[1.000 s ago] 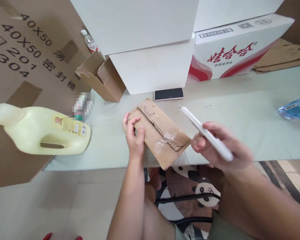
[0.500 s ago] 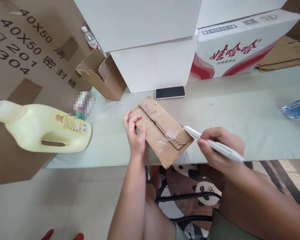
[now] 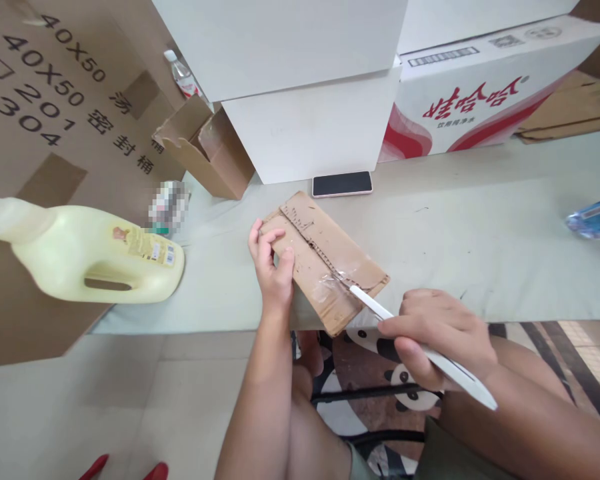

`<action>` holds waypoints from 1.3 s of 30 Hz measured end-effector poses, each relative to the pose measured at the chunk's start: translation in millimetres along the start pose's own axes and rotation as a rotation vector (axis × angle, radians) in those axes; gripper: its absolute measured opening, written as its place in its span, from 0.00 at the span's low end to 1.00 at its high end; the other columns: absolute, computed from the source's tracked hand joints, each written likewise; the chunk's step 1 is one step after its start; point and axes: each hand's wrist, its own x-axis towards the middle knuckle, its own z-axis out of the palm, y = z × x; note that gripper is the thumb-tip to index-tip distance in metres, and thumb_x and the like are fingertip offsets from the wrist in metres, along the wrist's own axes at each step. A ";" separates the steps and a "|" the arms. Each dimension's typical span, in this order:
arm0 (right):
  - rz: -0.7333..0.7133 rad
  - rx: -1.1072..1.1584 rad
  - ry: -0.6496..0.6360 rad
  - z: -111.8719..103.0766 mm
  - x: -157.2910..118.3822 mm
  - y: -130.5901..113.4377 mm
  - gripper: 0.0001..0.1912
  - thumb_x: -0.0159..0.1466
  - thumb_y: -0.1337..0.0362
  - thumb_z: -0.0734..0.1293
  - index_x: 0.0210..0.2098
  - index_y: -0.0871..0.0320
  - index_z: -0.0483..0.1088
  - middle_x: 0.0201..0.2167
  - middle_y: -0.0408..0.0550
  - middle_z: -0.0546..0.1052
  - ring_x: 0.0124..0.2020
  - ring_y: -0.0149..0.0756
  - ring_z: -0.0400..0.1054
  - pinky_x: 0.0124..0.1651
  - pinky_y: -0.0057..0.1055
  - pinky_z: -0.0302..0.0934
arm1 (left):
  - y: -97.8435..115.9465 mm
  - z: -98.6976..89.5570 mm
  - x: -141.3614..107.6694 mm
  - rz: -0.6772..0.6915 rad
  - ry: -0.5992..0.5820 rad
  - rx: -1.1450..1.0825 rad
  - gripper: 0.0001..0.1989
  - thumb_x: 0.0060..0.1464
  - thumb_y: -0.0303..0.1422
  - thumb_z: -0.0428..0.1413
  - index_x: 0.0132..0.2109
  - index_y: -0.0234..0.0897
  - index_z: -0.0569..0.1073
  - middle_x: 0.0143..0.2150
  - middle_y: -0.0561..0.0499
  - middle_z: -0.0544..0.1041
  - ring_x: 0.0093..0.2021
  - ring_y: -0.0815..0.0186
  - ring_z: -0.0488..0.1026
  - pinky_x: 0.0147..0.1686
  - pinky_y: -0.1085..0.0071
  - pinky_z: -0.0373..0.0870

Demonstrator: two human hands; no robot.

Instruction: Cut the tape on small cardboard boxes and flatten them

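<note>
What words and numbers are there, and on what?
"40X50 汤桶": big brown carton (last character partly covered)
"40X50 密封桶": same carton
"201": same carton
"304": same carton
"娃哈哈": white-and-red box
"饮用纯净水": same box
Too small or blurred: yellow jug, clear bottle, blue plastic item, box-top marks.

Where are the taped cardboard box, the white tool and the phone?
Taped cardboard box (image 3: 326,259): head view, middle of its upper face, near the seam.
White tool (image 3: 457,377): head view, rear part of its body.
Phone (image 3: 343,184): head view, middle of its dark screen.
</note>
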 end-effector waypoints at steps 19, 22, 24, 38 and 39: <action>-0.095 -0.205 -0.048 4.4 -6.0 -1.5 0.08 0.63 0.73 0.63 0.39 0.59 0.71 0.15 0.39 0.67 0.15 0.29 0.58 0.21 0.31 0.50 | -0.2 2.5 -0.8 0.001 0.017 0.025 0.12 0.59 0.40 0.54 0.46 0.41 0.71 0.68 0.41 0.60 0.73 0.52 0.52 0.67 0.54 0.54; -0.127 -0.186 -0.066 -2.0 -5.3 2.3 0.09 0.64 0.73 0.62 0.40 0.58 0.72 0.15 0.39 0.68 0.15 0.29 0.58 0.21 0.31 0.52 | -1.5 1.9 -0.9 0.007 0.012 0.037 0.13 0.59 0.42 0.53 0.46 0.41 0.72 0.67 0.41 0.61 0.73 0.51 0.52 0.68 0.53 0.54; -0.134 -0.171 -0.064 -3.6 -6.7 4.6 0.08 0.65 0.72 0.62 0.41 0.58 0.72 0.16 0.39 0.68 0.15 0.30 0.58 0.20 0.31 0.52 | -2.0 1.9 -0.6 0.006 0.012 0.041 0.13 0.59 0.42 0.53 0.46 0.41 0.72 0.67 0.41 0.61 0.73 0.51 0.52 0.68 0.53 0.54; 0.051 -0.114 -0.022 5.4 -3.7 -1.4 0.08 0.69 0.70 0.60 0.37 0.56 0.70 0.17 0.40 0.70 0.15 0.28 0.60 0.21 0.29 0.54 | 1.5 3.2 -1.2 0.001 0.028 0.045 0.12 0.59 0.41 0.53 0.45 0.40 0.72 0.67 0.40 0.61 0.72 0.51 0.52 0.68 0.54 0.53; 0.065 -0.121 -0.024 4.9 -2.6 -3.0 0.08 0.68 0.70 0.60 0.37 0.56 0.70 0.17 0.40 0.70 0.15 0.28 0.60 0.21 0.28 0.55 | 1.5 3.1 -1.3 0.001 0.027 0.042 0.12 0.59 0.41 0.53 0.45 0.40 0.72 0.67 0.40 0.61 0.72 0.51 0.52 0.68 0.54 0.53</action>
